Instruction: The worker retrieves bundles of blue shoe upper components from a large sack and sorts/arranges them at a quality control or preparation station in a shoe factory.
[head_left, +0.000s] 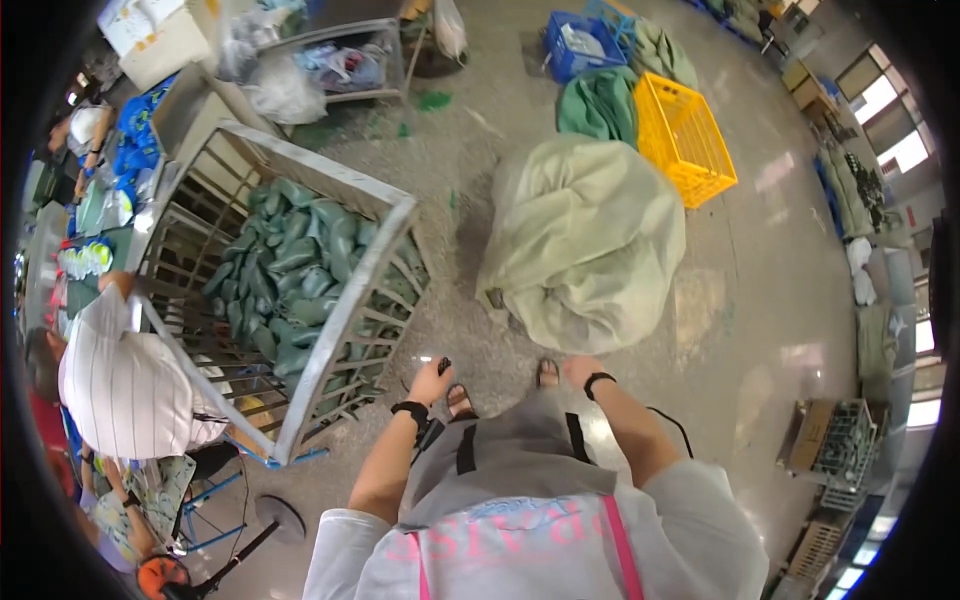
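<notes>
At the person's feet: a big pale green sack (585, 240) lay slumped on the concrete floor (760, 300), just beyond the sandalled toes.
Left hand (430, 383): hung beside the metal cage cart (330, 300), its fingers curled shut round a small dark object (444, 365); what kind of object, too small to tell.
Right hand (580, 372): lowered toward the near edge of the sack, close to it; whether the fingers were open or closed, and whether they touched the cloth, could not be told from this angle.
Wrists: each carried a dark band.
Cage cart: stood to the person's left, well filled with dark green folded pieces (295, 265), its top open.
Beyond the sack: a yellow crate (685, 140), a darker green bundle (598, 105) and a blue crate (575, 45) stood close together on the floor.
Other person: a seated figure in a striped white top (125, 375) was at the cart's far-left side, apart from the person's own hands.
Doing it well, as a judgement: the sack looked full and soft, so a grip on bunched cloth at its near edge, with a firm stance and bent knees, would likely serve better than a pinch; the occupied left hand limited a two-handed hold.
Hazard, as a judgement: a thin dark cord (672, 420) lay by the right foot and could snag.
</notes>
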